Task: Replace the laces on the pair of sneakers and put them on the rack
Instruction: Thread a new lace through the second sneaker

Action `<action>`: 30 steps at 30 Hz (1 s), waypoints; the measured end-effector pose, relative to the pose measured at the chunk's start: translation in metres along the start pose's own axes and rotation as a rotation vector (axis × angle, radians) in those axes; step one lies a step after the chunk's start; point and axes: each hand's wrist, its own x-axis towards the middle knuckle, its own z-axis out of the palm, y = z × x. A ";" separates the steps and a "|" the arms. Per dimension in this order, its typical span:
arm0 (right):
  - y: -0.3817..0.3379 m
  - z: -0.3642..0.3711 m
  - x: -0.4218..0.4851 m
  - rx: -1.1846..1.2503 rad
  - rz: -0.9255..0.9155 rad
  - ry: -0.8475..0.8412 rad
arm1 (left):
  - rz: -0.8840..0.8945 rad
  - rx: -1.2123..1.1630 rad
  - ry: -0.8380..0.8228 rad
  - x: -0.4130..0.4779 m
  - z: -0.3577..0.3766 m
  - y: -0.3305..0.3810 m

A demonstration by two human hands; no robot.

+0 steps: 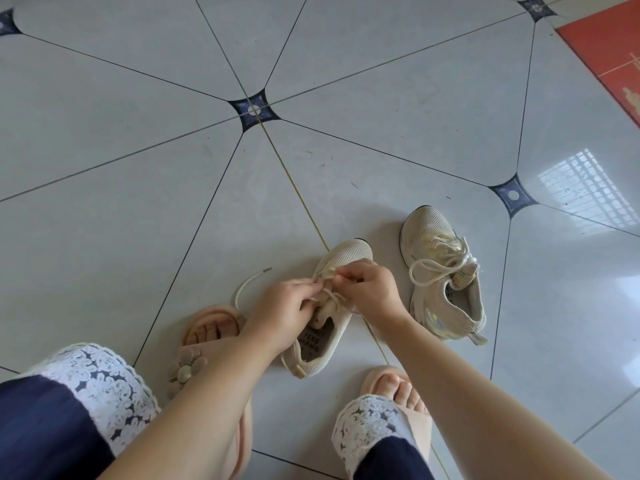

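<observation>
While one sneaker [320,344] is lying on the floor [138,202] at lower centre, its lace [334,297] is being pinched by left hand [287,306] and right hand [372,289], close together; second sneaker [446,271] is lying to its right.

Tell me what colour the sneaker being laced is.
Cream-beige mesh sneaker, clearest in the head view.
</observation>
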 end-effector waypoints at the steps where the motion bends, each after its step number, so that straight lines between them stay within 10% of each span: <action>1: 0.000 -0.001 -0.001 0.070 0.030 -0.016 | -0.002 0.000 0.006 0.001 0.000 -0.001; 22: -0.010 0.010 -0.009 -0.905 -0.177 0.010 | -0.002 0.049 -0.065 0.002 -0.004 -0.001; 30: -0.001 0.007 -0.011 -0.491 -0.131 -0.060 | -0.013 0.076 -0.053 -0.001 -0.001 -0.001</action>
